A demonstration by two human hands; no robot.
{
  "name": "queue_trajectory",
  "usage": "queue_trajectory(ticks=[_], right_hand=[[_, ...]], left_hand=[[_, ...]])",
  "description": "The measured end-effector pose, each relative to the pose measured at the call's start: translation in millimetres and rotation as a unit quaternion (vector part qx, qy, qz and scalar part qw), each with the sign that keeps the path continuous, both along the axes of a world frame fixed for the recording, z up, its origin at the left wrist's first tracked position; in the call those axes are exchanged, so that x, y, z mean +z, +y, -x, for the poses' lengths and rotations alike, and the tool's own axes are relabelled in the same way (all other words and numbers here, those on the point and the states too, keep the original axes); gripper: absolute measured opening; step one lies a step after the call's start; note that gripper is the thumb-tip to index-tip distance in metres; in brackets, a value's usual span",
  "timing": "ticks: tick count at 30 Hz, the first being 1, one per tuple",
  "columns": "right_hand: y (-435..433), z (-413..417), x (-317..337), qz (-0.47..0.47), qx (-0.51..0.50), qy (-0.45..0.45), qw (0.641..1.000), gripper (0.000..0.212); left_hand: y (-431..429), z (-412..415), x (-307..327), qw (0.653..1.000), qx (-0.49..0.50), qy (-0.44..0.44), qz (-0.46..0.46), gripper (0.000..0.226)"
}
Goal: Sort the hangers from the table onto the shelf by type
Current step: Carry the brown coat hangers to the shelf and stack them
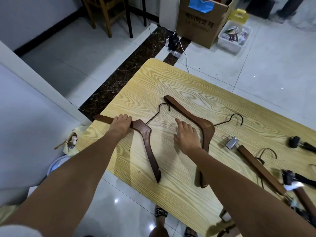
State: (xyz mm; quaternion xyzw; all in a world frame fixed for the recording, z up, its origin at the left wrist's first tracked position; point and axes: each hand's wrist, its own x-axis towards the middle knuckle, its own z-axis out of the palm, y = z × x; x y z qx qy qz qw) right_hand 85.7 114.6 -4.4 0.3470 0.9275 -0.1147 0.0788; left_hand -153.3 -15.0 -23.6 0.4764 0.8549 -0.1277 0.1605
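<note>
Two dark brown wooden coat hangers lie on the light wood table (171, 79). My left hand (120, 124) grips the upper arm of the left coat hanger (147, 142) near the table's left edge. My right hand (187, 137) hovers with fingers spread just left of the second coat hanger (206, 129), and my forearm covers part of its lower arm. To the right lies a straight wooden clip hanger (256, 165) with a metal clip. More dark clip hangers (297, 180) sit blurred at the right edge. No shelf is in view.
A cardboard box (198, 23) and a white bin of scraps (232, 38) stand on the tiled floor beyond the table. A wooden chair (106, 12) is at the back left. A bag of rubbish (73, 139) sits beside the table's left corner. Sandalled feet (160, 212) show below.
</note>
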Motion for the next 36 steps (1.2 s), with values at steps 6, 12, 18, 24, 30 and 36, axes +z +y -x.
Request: queue_trajectory(ticks=[6,12,18,24,30,36], right_hand=[[1.2,-17.1,-7.7,-0.011,-0.055,-0.011,0.998,0.060],[2.0,-29.6,-9.7,-0.045,-0.156,-0.043,0.986,0.055],[8.9,-48.3,-13.4,-0.025,-0.266,-0.114,0.957,0.069],[10.8,-52.5,-18.9,0.023,-0.300,-0.111,0.947,0.079],[10.1,-49.0,-20.7,0.044,-0.324,-0.101,0.940,0.071],[9.5,-48.0,-18.0,0.069,-0.364,-0.063,0.927,0.065]], left_hand=[[-7.7,-10.1,-5.9,0.999,-0.005,0.038,0.025,0.040],[-16.2,-9.5,-7.4,0.996,-0.062,0.052,0.024,0.034],[-23.0,-8.8,-4.4,0.998,-0.050,0.021,-0.010,0.031],[-25.4,-14.3,2.1,0.999,-0.025,-0.015,-0.044,0.031],[-28.9,-19.8,3.4,0.997,-0.007,-0.055,-0.056,0.031],[-27.8,-23.4,5.0,0.999,-0.002,-0.032,-0.025,0.044]])
